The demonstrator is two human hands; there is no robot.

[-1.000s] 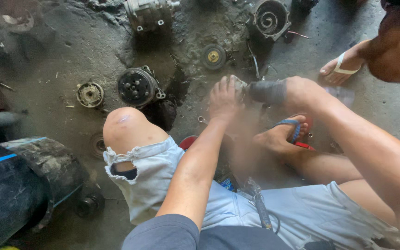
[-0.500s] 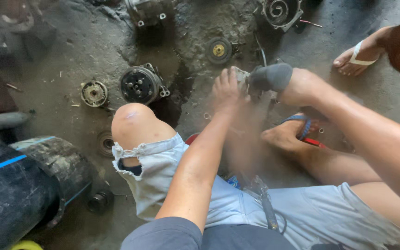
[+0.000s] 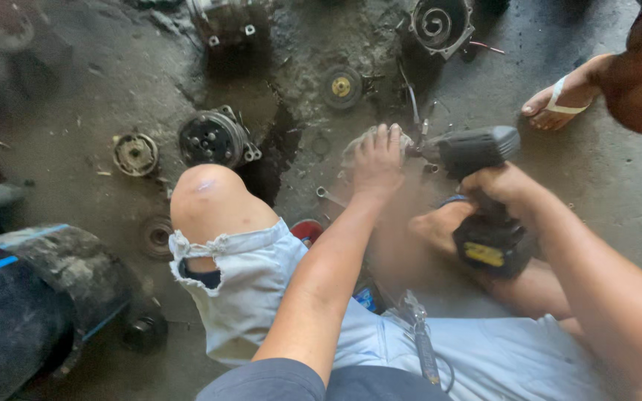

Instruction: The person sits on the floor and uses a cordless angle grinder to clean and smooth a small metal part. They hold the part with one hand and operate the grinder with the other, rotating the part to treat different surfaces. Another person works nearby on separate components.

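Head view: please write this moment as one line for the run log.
left hand: pressing grey part on floor | right hand: holding cordless drill, tip at part | compressor: left, apart

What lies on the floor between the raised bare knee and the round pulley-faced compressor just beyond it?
Nothing: in the head view the knee and the compressor have only bare, grimy concrete floor between them, with a dark oily patch to the right.
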